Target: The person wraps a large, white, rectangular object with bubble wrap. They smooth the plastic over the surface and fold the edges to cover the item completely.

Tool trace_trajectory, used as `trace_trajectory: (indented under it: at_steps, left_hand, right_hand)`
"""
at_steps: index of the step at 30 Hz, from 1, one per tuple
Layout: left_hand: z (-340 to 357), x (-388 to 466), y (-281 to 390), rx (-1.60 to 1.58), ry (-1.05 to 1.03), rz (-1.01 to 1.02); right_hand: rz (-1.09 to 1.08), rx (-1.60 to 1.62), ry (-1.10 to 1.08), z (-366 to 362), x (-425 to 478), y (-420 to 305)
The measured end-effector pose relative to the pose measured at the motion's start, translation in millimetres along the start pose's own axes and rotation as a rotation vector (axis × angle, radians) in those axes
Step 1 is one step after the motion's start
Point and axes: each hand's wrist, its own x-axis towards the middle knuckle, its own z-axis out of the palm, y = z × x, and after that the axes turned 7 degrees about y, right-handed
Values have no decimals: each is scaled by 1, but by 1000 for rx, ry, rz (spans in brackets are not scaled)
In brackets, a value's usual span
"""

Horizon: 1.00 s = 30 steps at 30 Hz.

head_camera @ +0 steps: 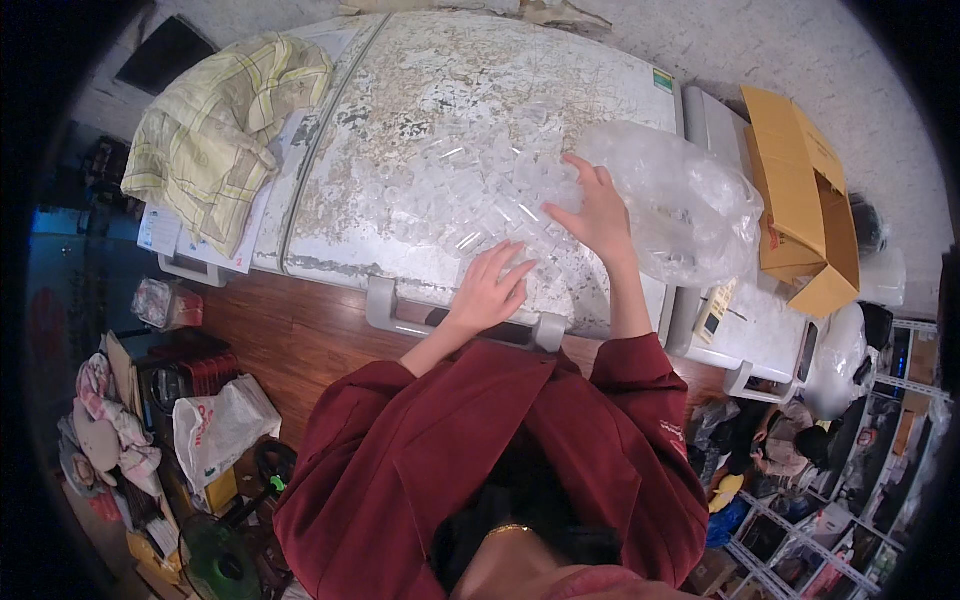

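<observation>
A loose heap of small clear plastic containers [480, 191] lies spread over a worn white lid [450, 67], which looks like a chest freezer's. At the heap's near edge is my left hand [491, 289], palm down, its fingers spread and the tips at the closest pieces. My right hand [600, 214] reaches in from the right with thumb and forefinger wide apart. Clear pieces lie between those two fingers; a firm grip on any of them does not show. Just beyond my right hand rests a large clear plastic bag [675, 202], with contents hard to make out.
A checked cloth [225, 135] lies over papers at the left. To the right are an opened cardboard box [802, 202] and a pale remote control [716, 309]. Grey handles [382, 304] jut from the lid's front. A person [787, 442] is beside metal shelving [847, 450].
</observation>
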Motion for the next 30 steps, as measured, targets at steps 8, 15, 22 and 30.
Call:
trace_trajectory:
  at_steps: [8,15,22,30]
  left_hand:
    - [0,1,1,21,-36,-15]
    - [0,0,4,46,-45,-10]
    - [5,0,0,19,-33,11]
    - [2,0,1,49,-38,-2]
  right_hand:
    - [-55,388,27,-50,-24,-29]
    - [58,657,137,-169,-78,18]
    - [216,-229,289,-105,-52,87]
    - [379,-448,133,-90,-24,90]
